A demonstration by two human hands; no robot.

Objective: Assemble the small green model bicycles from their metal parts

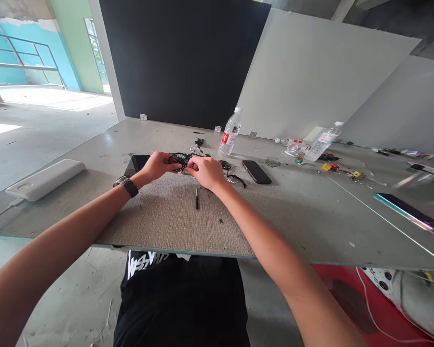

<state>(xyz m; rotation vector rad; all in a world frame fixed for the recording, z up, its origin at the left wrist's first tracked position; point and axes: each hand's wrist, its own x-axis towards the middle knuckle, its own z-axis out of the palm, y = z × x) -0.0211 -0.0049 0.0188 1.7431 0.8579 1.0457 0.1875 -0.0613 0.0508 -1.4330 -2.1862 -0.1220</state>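
A small dark green model bicycle (179, 160) with black spoked wheels lies on the grey table (304, 217) in front of me. My left hand (158, 165) is closed around its front wheel. My right hand (206, 172) pinches the frame just beside it, fingers pressed together. A second wheel (225, 165) and a black curved part (237, 180) show to the right of my right hand. A small black screwdriver (197, 198) lies on the table just below my hands. A watch sits on my left wrist.
A white power bank (45, 179) lies at the left. Two phones (256, 172) (136, 163) flank my hands. A water bottle (229, 133) stands behind; another bottle (322, 141) lies at the right among small coloured parts (332, 167). A dark tablet (412, 212) lies far right.
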